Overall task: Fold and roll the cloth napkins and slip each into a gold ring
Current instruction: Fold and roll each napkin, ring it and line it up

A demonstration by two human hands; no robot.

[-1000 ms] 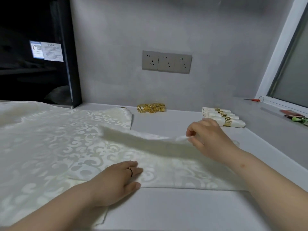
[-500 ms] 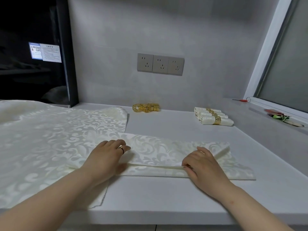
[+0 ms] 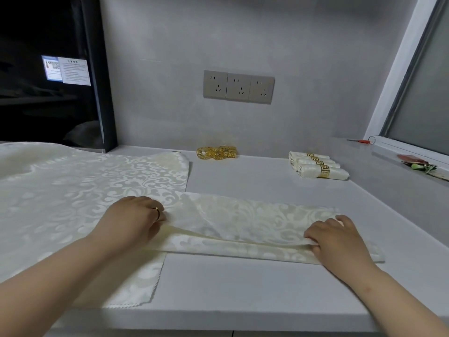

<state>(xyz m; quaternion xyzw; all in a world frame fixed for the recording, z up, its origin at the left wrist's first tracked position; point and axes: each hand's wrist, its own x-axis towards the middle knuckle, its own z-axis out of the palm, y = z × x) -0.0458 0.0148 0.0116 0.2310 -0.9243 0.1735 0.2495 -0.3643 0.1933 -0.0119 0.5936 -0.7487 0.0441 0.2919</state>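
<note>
A grey counter runs along a grey wall with a triple socket, and a window stands at the right. In the middle of the counter, near its front edge, lies the napkin in work. It is folded into a long band, with the upper layer laid over the lower one and its near edge not yet fully flat. The left hand rests on the left end of the band with bent fingers that seem to hold the upper layer, though the thumb is hidden. The right hand pinches the near edge of this layer at the right end. I judge that the folding step is in progress, while rolling and slipping into a ring are not yet done for this piece. Under the left end of the band, and further left, spreads a stack of flat napkins, so more pieces wait; how many I cannot tell. At the back, near the wall, lie loose gold rings, well apart from the hands. To the right of them lie three rolled napkins side by side, each already in its ring. So three are finished and a good part of the task is left.
</note>
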